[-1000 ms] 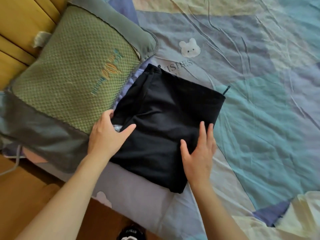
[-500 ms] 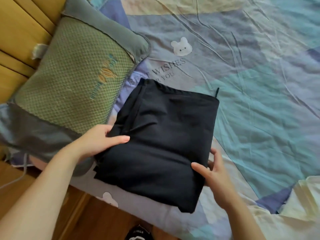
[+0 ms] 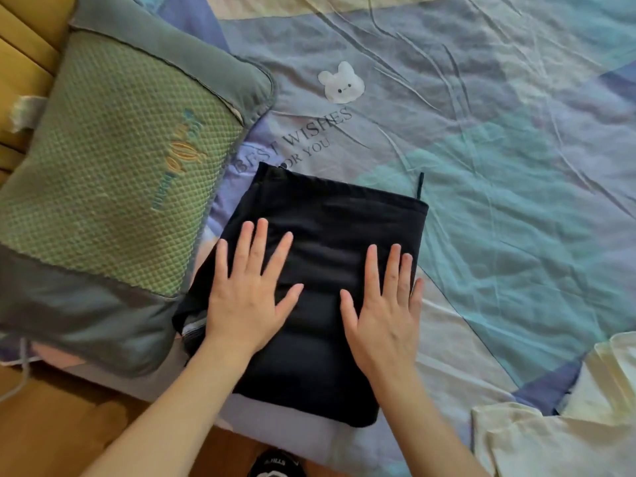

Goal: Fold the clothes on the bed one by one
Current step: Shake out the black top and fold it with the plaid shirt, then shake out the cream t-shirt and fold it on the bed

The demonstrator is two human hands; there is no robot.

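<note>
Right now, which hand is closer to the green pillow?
The left hand. It presses flat on the black folded garment near the green pillow; the right hand presses the garment's far side.

Single head-worn wide-angle view, aimed forward and steeply down from above the near bed edge. Folded black garment is framed close at centre; pillow is seen left, floor strip along bottom.

One folded black garment lies on the bed sheet. Two hands press flat on it, the left hand and the right hand. One green pillow sits beside it, one pale yellow garment lies at the near right, and one white bunny print marks the sheet.
</note>
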